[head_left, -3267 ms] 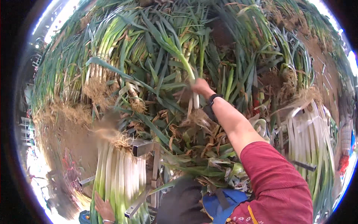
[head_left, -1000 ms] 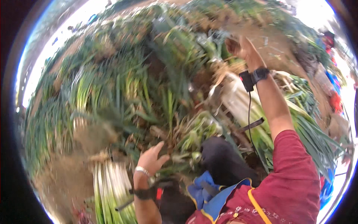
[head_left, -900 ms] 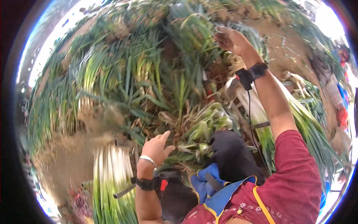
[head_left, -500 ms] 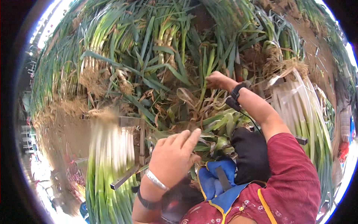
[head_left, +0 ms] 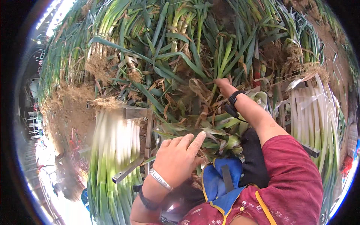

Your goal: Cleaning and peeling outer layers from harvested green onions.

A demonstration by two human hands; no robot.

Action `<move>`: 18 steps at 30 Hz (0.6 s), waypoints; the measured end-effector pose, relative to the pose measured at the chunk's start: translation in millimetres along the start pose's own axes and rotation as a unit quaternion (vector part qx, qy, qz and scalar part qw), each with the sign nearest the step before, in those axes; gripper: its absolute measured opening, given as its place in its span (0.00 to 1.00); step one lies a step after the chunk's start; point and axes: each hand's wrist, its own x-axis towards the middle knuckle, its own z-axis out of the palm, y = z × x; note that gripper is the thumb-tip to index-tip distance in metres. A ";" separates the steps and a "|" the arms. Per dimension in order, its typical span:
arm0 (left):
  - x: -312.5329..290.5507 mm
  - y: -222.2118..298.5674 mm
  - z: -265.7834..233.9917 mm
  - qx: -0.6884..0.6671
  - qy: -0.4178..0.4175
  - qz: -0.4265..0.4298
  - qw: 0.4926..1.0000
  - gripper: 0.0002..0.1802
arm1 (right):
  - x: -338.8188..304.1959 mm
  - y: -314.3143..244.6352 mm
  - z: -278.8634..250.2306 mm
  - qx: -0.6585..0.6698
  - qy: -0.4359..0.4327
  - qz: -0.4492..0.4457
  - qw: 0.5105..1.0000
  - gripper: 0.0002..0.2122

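Note:
My right hand (head_left: pixel 225 87) reaches forward over the pile, its fingers closed around a leek (head_left: pixel 214 91) whose green leaves fan out beyond the hand. A dark strap with a small device sits on that wrist. My left hand (head_left: pixel 176 155) is held nearer my body with the fingers stretched out, above loose stripped leaves (head_left: pixel 225 125). It wears a silver bracelet and a dark band. Beyond both hands lie unpeeled leeks (head_left: pixel 180 33) with long green leaves and brown roots.
Cleaned white-and-green leeks (head_left: pixel 116 142) rest in a metal frame (head_left: pixel 149 138) at my left. Another cleaned bundle (head_left: pixel 318 116) lies at my right, with a metal bar end (head_left: pixel 310 150) beside it. Rooted leeks (head_left: pixel 98 67) crowd the far left.
The view has shifted slightly, moving the pile up and right in the picture. My right hand has drawn a little nearer relative to the pile. My left hand has barely moved.

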 end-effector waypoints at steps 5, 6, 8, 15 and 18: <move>1.0 -10.6 16.0 0.014 -0.039 -0.043 0.998 0.36 | -23.7 -15.1 17.2 0.162 -0.089 0.019 0.983 0.09; 3.5 -9.5 14.8 0.019 -0.043 -0.044 0.998 0.36 | -24.0 -22.0 12.6 0.187 -0.107 0.013 0.976 0.08; 9.7 -7.7 12.5 0.029 -0.040 -0.044 0.998 0.36 | -31.1 -36.0 11.7 0.236 -0.167 -0.005 0.957 0.07; 21.5 -17.4 17.6 0.030 0.071 -0.040 0.996 0.35 | -97.9 -91.7 24.9 0.395 -0.423 -0.052 0.814 0.12; 21.8 -19.1 19.1 0.021 0.067 -0.050 0.996 0.35 | -138.7 -103.1 35.5 0.444 -0.368 0.005 0.817 0.17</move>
